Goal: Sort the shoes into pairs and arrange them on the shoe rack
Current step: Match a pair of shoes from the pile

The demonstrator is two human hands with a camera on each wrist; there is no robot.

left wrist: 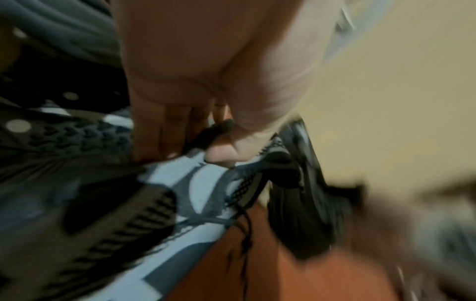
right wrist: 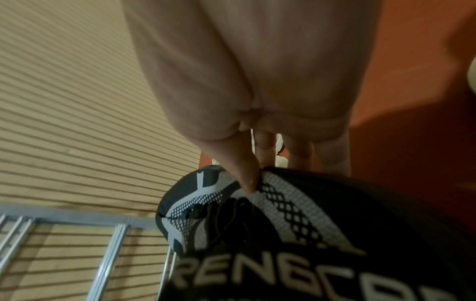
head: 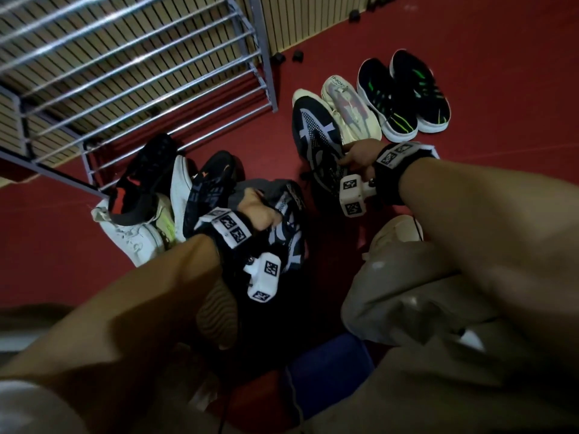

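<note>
Both hands hold matching grey-white sneakers: left hand (head: 255,211) grips one (head: 289,242) at frame centre, right hand (head: 357,156) pinches another (head: 316,136) right of it; shoe rack (head: 125,73) upper left.

Red floor (head: 470,32), slatted beige wall (head: 297,17), sm. black blocks (head: 297,55) nr wall base

Dim, warm indoor light; heavy motion blur in both wrist views, wide-angle bending at head-view edges.
</note>
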